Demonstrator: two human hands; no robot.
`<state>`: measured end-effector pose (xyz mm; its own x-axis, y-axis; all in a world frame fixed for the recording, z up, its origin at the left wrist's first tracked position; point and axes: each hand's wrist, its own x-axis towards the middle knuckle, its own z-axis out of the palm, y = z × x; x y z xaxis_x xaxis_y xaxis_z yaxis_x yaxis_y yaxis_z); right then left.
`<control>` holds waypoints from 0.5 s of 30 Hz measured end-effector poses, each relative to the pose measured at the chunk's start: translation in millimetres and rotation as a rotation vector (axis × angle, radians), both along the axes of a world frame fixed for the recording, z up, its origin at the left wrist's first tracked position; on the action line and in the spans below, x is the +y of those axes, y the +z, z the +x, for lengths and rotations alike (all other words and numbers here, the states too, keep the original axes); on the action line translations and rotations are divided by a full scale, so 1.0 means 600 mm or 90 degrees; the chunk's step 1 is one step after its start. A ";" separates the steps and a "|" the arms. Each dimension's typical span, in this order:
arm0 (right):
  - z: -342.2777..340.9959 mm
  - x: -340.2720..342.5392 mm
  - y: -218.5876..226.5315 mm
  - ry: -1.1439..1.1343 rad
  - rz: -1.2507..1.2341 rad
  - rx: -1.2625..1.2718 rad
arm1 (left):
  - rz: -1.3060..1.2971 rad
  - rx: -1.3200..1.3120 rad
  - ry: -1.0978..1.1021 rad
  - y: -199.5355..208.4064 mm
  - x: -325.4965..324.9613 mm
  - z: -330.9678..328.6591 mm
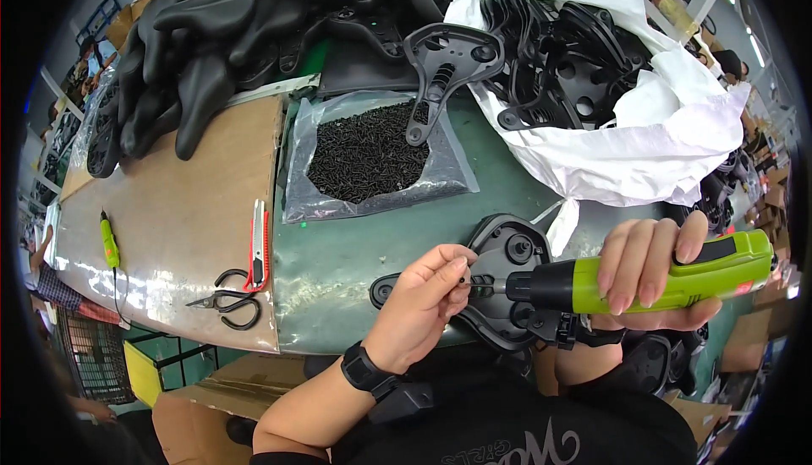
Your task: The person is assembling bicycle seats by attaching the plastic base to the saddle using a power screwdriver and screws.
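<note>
My right hand (650, 269) is wrapped round a green and black electric screwdriver (585, 287), held level with its bit pointing left. Below the bit lies a black plastic bicycle saddle base (499, 241), its ribbed underside facing up, at the table's front edge. My left hand (419, 300) is closed in a pinch at the bit's tip. Between its thumb and fingers shows a small black screw (463, 281), partly hidden. Beyond the left hand, a clear plastic bag (296, 190) lies open with many black screws (368, 156) in it.
Another saddle base (440, 84) rests partly on the screw bag. Black saddles (207, 8) are piled at the back left. A white sack (609, 161) full of bases stands back right. A red utility knife (257, 245), black scissors (233, 303) and a small green corded tool (108, 241) lie left.
</note>
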<state>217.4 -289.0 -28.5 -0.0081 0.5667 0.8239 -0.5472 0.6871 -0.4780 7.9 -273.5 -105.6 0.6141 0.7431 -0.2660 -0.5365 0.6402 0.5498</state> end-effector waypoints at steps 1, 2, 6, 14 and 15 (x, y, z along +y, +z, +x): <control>-0.001 0.000 -0.001 -0.008 -0.002 0.003 | -0.001 0.000 -0.003 0.000 0.000 0.002; 0.001 0.000 -0.002 -0.013 -0.006 -0.012 | -0.005 0.002 -0.004 0.001 0.001 0.004; -0.008 0.005 -0.007 -0.011 -0.011 0.014 | -0.006 0.006 0.012 -0.006 0.000 0.009; -0.016 0.003 0.005 -0.001 0.168 -0.285 | 0.013 0.068 0.136 -0.014 0.000 0.034; -0.013 0.000 0.009 -0.021 0.178 -0.298 | 0.014 0.064 0.130 -0.013 0.004 0.041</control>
<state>209.8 -289.1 -22.9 -0.3965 0.3324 0.8557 -0.2953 0.8364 -0.4618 32.4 -271.0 -113.3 0.4216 0.8554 -0.3009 -0.5953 0.5114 0.6197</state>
